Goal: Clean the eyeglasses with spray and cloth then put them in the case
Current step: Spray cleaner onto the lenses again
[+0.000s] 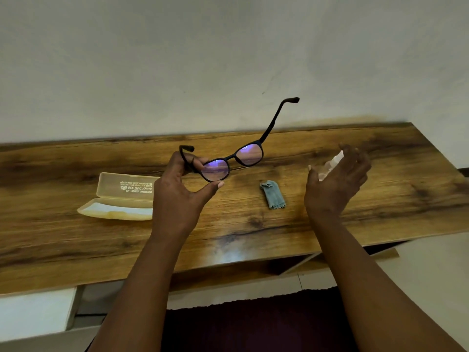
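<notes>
My left hand (177,191) holds black-framed eyeglasses (236,158) above the wooden table, fingers and thumb pinching the frame's left end. Both temple arms are unfolded, one pointing up toward the wall. My right hand (335,181) holds a small clear spray bottle (330,165), mostly hidden behind the palm, to the right of the glasses. A folded blue-grey cloth (273,195) lies on the table between my hands. The beige glasses case (121,199) lies open on the left, partly behind my left hand.
The wooden table (380,199) stands against a pale wall, its front edge near me. A dark cloth covers my lap below. A white surface shows at the lower left under the tabletop.
</notes>
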